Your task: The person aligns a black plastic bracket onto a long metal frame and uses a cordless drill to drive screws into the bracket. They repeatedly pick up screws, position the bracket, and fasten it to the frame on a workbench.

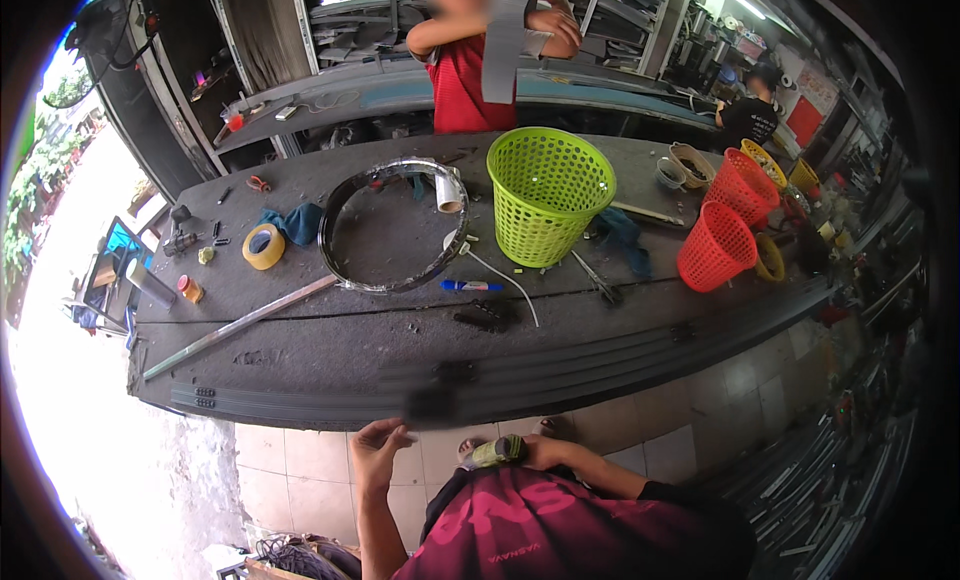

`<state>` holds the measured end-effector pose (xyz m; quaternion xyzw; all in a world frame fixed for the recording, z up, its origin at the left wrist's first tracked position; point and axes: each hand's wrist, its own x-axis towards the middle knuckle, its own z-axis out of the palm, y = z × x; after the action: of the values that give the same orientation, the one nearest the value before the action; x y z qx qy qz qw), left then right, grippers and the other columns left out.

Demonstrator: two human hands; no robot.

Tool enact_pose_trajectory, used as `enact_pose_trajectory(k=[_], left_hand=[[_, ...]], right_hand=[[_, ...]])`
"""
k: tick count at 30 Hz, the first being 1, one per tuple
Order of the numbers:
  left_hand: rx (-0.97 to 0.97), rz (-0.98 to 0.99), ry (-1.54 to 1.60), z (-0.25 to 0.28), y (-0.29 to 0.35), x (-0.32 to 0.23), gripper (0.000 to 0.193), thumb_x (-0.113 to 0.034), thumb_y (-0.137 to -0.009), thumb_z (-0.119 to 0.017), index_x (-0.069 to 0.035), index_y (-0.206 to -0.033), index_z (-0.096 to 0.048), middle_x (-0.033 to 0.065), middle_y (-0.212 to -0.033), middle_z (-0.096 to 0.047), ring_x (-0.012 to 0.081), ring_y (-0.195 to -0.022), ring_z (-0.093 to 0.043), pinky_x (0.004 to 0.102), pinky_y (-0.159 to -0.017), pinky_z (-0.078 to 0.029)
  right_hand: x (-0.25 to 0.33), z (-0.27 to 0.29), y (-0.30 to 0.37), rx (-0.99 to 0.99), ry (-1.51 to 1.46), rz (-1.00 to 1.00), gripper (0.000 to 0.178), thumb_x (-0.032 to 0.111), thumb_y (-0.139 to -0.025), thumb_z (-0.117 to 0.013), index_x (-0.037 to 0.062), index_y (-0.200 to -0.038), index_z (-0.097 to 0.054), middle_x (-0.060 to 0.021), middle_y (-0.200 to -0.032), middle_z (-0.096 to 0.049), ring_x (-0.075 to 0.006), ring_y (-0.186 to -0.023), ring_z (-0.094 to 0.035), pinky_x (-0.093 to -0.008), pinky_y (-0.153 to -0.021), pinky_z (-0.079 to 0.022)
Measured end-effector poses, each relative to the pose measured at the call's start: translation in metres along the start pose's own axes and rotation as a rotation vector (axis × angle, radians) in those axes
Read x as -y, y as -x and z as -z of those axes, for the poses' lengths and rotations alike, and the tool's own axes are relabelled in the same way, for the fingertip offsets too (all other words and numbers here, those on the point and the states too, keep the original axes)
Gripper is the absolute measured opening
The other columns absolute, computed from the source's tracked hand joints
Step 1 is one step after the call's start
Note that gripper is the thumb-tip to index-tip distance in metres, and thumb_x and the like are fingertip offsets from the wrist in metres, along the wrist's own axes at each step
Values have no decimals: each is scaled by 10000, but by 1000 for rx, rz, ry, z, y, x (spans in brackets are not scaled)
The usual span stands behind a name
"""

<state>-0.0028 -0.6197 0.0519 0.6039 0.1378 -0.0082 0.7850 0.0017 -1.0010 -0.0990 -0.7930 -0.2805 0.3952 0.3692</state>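
Note:
At the table's near edge, my left hand [378,450] has its thumb and fingers drawn together at a dark, blurred piece [432,406]. Motion smear hides what kind of piece it is. My right hand [545,452] is wrapped round a green and black cylindrical tool [493,452], held low in front of my body. Long dark grey strips [590,365] lie along the near edge, just past both hands. Small black pieces [205,396] sit on the strips at the left, and another black piece [683,332] lies on them further right.
A green perforated basket [545,205] stands mid-table beside a large black ring [325,242]. Red baskets [715,248] are at right. A metal bar [240,325], yellow tape roll [263,247] and blue marker [471,286] lie about. Another person [470,75] stands across the table.

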Motion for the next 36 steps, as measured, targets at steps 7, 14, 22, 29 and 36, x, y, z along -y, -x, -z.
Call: enact_pose_trajectory(k=[7, 14, 22, 29, 36], left_hand=[[-17, -38, -69, 17, 6, -25, 134, 24, -1032, -833, 63, -1158, -805, 152, -1024, -856, 212, -914, -838, 333, -850, -686], [9, -14, -204, 15, 0, -18, 119, 0, -1066, -787, 41, -1177, -802, 125, -1120, -858, 197, -987, -834, 324, -870, -675], [46, 9, -194, -2, 2, -14, 129, -11, -1074, -776, 52, -1185, -790, 124, -1169, -854, 197, -1014, -828, 321, -891, -677], [96, 47, 46, -18, 2, -14, 146, -27, -1089, -776, 63, -1204, -774, 147, -1188, -846, 201, -996, -823, 352, -888, -696], [21, 30, 25, -17, -3, -2, 172, -103, -1075, -831, 11, -1188, -770, 186, -1215, -845, 272, -949, -862, 394, -866, -731]], right_hand=[[77, 52, 24, 20, -284, -10, 560, 224, -954, -934, 14, -1436, -741, -151, -1374, -818, -230, -1241, -748, -389, -1126, -577], [96, 73, 43, -53, -332, -41, 649, 310, -936, -949, 46, -1487, -731, -134, -1422, -800, -259, -1300, -728, -392, -1193, -533], [130, 78, 63, -209, -263, 202, 509, 315, -1032, -855, 68, -1467, -759, -120, -1423, -806, -276, -1334, -738, -399, -1165, -545], [148, 76, 72, -350, -148, 253, 411, 300, -1065, -805, 81, -1413, -797, -114, -1382, -824, -284, -1293, -764, -410, -1117, -562], [146, 64, 78, -370, -365, 141, 256, 261, -1084, -802, 36, -1205, -790, -63, -895, -794, -153, -760, -741, -347, -749, -599]])
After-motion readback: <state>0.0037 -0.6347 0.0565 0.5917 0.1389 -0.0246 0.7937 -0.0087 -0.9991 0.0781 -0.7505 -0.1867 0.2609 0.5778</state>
